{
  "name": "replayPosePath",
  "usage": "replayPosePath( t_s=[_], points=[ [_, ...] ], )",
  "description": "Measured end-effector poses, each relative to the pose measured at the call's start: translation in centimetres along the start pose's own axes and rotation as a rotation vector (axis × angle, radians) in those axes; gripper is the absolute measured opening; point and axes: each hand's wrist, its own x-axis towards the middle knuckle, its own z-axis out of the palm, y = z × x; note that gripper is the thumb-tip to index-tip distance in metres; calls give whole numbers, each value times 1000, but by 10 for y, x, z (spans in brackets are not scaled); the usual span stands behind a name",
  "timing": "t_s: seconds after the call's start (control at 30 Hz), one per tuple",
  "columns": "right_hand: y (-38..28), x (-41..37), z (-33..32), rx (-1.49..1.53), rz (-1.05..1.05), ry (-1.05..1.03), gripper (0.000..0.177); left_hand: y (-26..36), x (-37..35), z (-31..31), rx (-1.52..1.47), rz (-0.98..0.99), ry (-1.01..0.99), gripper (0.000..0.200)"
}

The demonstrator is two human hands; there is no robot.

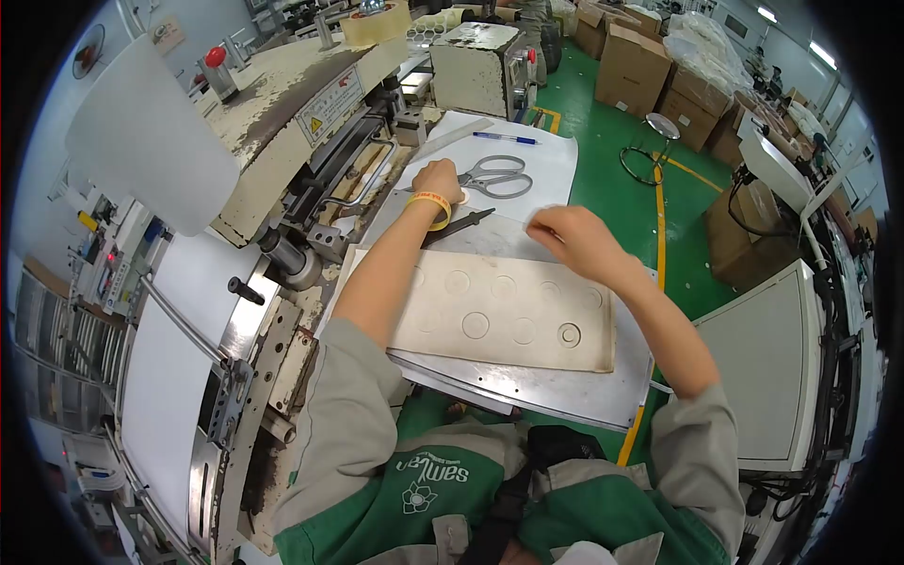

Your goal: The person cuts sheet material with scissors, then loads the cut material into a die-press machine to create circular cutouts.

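My left hand (438,181), with a yellow band (430,201) around its wrist, is closed beside the grey-handled scissors (508,185). Its fingertips are hidden, so whatever they hold cannot be made out. To the right, my right hand (571,235) hovers above the far edge of a cream-coloured board (471,350), its fingers bent together and slightly blurred. Several circular outlines mark the board, and a small ring (570,335) lies in the one at its near right. A dark pointed tool (466,224) rests between my left wrist and the board.
White paper (556,155) under the scissors carries a blue pen (506,137) and a ruler (452,139). A worn press machine (282,113) stands along the left. Cardboard boxes (633,71) and a round stool (659,127) are on the green floor; a white cabinet (763,363) stands right.
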Motion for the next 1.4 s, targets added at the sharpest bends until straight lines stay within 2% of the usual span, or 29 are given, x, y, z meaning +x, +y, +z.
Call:
replayPosePath(
  t_s=[0.03,0.07,0.13,0.17,0.27,0.3,0.37,0.4,0.47,0.53,0.57,0.67,0.8,0.9,1.0,1.13,1.2,1.33,1.4],
  points=[
    [8,16,12,-41,21,9,11,-9,13,11,-100,-15,14,32],
    [20,32,24,-83,41,19,19,-9,1,2,-220,3,27,25],
    [55,62,47,-170,4,101,34,-20,-9,3,-474,128,284,21],
    [71,75,52,-232,-35,81,48,-22,-19,-2,-600,205,345,18],
    [85,94,54,-290,126,-313,56,-4,-88,-32,-921,349,82,14],
    [101,97,67,-375,61,-218,55,5,-110,-32,-979,391,-58,13],
    [106,98,69,-371,33,-220,46,28,-154,-33,-834,451,-181,12],
    [104,93,67,-367,19,-220,42,37,-165,-18,-934,523,-250,12],
    [92,81,45,-254,84,-168,44,58,-183,-4,-909,575,-304,12],
    [81,55,19,-174,106,-54,52,76,-187,4,-819,532,-400,13],
    [74,40,2,-134,166,-49,53,79,-183,21,-792,636,-316,13],
    [53,-10,-49,25,380,-61,49,89,-184,28,-722,648,-316,15],
    [49,-83,-82,202,485,119,51,91,-187,36,-628,698,-240,12],
    [38,-126,-97,286,547,207,54,89,-200,47,-639,768,-30,15],
    [29,-161,-102,424,602,301,56,83,-214,60,-492,954,214,22],
    [14,-191,-99,529,595,431,57,81,-243,56,-153,969,253,41],
    [8,-201,-97,554,624,466,57,77,-249,59,-127,942,206,56],
    [-3,-213,-92,654,650,489,52,78,-250,56,-40,942,199,62],
    [-4,-218,-87,737,653,524,59,78,-254,57,-49,915,175,66]
  ],
)
